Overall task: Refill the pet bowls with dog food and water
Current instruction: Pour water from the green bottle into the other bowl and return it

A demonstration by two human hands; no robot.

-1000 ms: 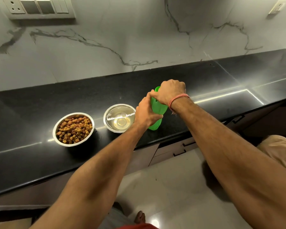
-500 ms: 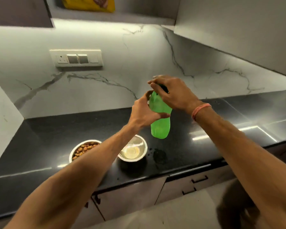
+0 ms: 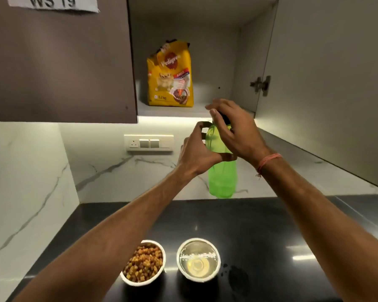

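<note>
Both bowls sat filled on the bench (image 3: pixel 314 214): the food bowl (image 3: pixel 143 263) held kibble, the water bowl (image 3: pixel 198 259) water. We held the green bottle (image 3: pixel 222 171) raised before the open cupboard (image 3: pixel 205 62), our left hand (image 3: pixel 200 152) wrapped round its body and our right hand (image 3: pixel 234 129) curled over its dark cap. We judged only capping and stowing remained.

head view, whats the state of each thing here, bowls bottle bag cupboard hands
food bowl: full of kibble
water bowl: holds water
green bottle: held upright in the air above the counter
left hand: grips the bottle body
right hand: curled over the dark cap
dog food bag: upright on the cupboard shelf
cupboard door: open
</note>
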